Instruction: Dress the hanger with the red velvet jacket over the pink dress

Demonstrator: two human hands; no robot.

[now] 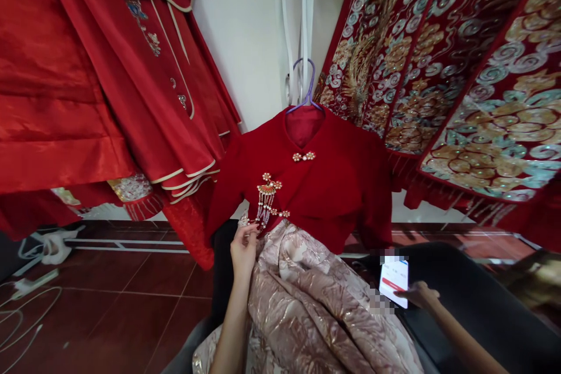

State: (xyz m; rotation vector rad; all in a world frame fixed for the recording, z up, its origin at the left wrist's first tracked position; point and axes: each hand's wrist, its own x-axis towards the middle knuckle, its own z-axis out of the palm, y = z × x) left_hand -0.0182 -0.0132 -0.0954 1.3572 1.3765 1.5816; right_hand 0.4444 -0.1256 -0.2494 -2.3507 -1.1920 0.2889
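A dark red jacket (333,187) hangs on a purple hanger (307,90) before me, with pearl clasps and a beaded tassel ornament (266,201) on its front. Below it spreads a pink-gold brocade skirt (315,310). My left hand (243,248) pinches the skirt's top edge just under the tassel, fingers closed on the fabric. My right hand (418,294) holds a phone (393,280) with a white lit screen, low at the right, over a dark surface.
Red embroidered robes (131,70) hang at the left, and heavily embroidered red-gold panels (460,58) at the right. White wall behind. Dark red tile floor (109,304) with white cables and a power strip (30,286) at the left. A black seat (482,304) lies lower right.
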